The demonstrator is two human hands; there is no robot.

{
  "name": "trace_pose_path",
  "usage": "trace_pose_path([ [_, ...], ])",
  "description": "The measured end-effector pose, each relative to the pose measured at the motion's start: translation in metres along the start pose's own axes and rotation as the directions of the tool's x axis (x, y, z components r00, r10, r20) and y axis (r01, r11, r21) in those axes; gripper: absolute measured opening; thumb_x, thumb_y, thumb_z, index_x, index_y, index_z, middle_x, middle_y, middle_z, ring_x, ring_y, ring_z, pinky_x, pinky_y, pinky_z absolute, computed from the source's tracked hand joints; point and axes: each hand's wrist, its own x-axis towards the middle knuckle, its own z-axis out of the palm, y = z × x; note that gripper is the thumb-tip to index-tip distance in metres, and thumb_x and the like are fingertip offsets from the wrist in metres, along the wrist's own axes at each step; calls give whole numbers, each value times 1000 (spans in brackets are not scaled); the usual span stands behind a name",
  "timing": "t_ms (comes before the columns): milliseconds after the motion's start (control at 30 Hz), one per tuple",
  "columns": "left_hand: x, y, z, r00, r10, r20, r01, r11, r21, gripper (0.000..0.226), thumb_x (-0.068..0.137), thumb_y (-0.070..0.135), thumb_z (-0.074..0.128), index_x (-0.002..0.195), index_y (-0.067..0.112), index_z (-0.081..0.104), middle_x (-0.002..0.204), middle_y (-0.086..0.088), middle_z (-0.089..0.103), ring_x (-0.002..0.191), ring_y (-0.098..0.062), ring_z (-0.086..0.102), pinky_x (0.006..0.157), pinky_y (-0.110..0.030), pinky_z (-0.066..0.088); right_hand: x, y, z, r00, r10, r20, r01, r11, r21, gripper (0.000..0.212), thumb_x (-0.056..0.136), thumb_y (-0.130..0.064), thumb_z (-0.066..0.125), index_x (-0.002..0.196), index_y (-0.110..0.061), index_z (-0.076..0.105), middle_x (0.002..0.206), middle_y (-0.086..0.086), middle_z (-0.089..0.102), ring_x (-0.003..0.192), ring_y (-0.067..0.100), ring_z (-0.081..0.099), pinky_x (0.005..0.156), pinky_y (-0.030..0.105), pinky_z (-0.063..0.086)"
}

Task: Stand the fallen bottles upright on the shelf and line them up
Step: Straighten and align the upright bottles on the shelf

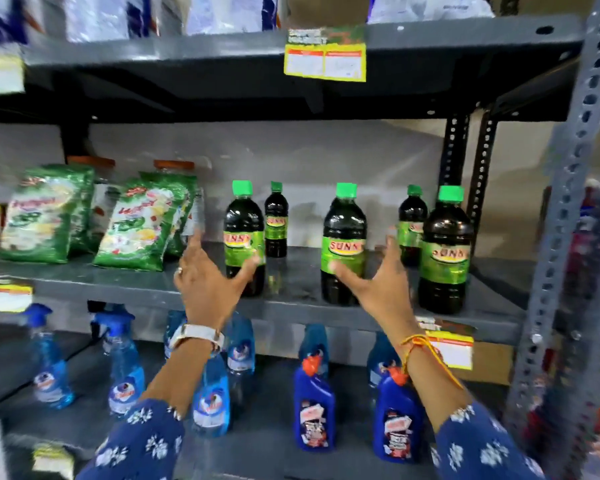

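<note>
- Grey metal shelf (291,289) w/ pale wall behind; price tags on the front edges.
- Far left on it: green pouches (45,216), leaning back.
- My left hand (205,278) is spread wide open, holding nothing, thumb just at the label of the left front bottle (244,237).
- Small bottle (276,220) upright behind it.
- Middle front bottle (343,244) upright; my right hand (381,282) open too, empty, thumb at its label.
- Back right bottle (411,223) and right front bottle (445,251) upright, near the post.
- All 5 green-capped, dark, standing.
- Below: blue spray bottles (125,368).
</note>
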Motion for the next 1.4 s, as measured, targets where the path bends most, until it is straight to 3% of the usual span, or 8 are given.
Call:
trace_pose_path([
  [67, 11, -24, 0, 979, -38, 199, 14, 993, 118, 119, 57, 82, 53, 141, 3, 21, 127, -23, 54, 118, -37, 49, 100, -53, 30, -2, 14, 16, 997, 70, -14, -71, 991, -109, 98, 51, -59, 79, 125, -13, 34, 116, 8, 60, 112, 25, 58, 78, 21, 45],
  [133, 14, -46, 6, 959, -15, 282, -52, 972, 228, 123, 52, 91, 40, 139, 5, 23, 102, -20, 68, 105, -35, 59, 97, -47, 34, -1, 24, 23, 998, 57, -34, -63, 976, -209, 90, 47, -63, 77, 114, -15, 39, 106, 7, 66, 97, 28, 64, 71, 27, 47],
  [233, 9, -64, 18, 960, 84, 266, -163, 943, 290, 109, 53, 93, 28, 126, 14, 46, 74, -9, 72, 89, -27, 66, 95, -41, 33, 2, 32, 26, 998, 48, -37, -58, 938, -342, 77, 50, -62, 76, 107, -17, 50, 100, 7, 70, 90, 27, 67, 71, 34, 53],
  [400, 9, -70, 27, 963, 228, 144, -257, 938, 234, 87, 58, 89, 34, 105, 23, 65, 62, -5, 70, 71, -23, 67, 82, -39, 40, 4, 37, 28, 998, -20, -60, -6, 914, -405, 68, 55, -57, 77, 106, -17, 55, 96, 6, 70, 84, 24, 65, 66, 26, 44],
  [567, 9, -70, 25, 966, 208, 153, -240, 943, 232, 82, 57, 91, 31, 96, 29, 67, 73, -2, 72, 78, -21, 66, 82, -36, 35, 3, 38, 30, 994, -62, -90, 17, 901, -434, 68, 55, -55, 78, 106, -16, 54, 95, 7, 70, 75, 17, 59, 65, 24, 42],
  [1200, 6, -68, 22, 960, 152, 236, -202, 957, 208, 80, 58, 93, 29, 97, 32, 64, 75, 3, 71, 81, -20, 65, 86, -36, 35, 2, 34, 28, 998, -45, -43, 19, 884, -467, 73, 58, -64, 72, 108, -15, 50, 96, 4, 68, 88, 23, 66, 74, 33, 54],
  [1300, 3, -63, 16, 963, 129, 238, -168, 974, 152, 98, 59, 90, 39, 124, 18, 51, 100, -12, 70, 99, -31, 61, 93, -44, 38, -2, 28, 24, 1000, -7, 10, 10, 938, -346, 85, 55, -66, 73, 119, -18, 46, 108, 1, 65, 102, 19, 63, 79, 27, 50],
  [1400, -9, -45, 9, 986, 150, 65, -149, 989, -19, 116, 60, 87, 41, 138, 2, 31, 137, -23, 45, 126, -37, 40, 102, -50, 33, -10, 26, 1, 994, -63, -84, 49, 987, -155, 104, 58, -72, 67, 141, -24, 25, 142, 1, 42, 130, 14, 39, 103, 28, 39],
])
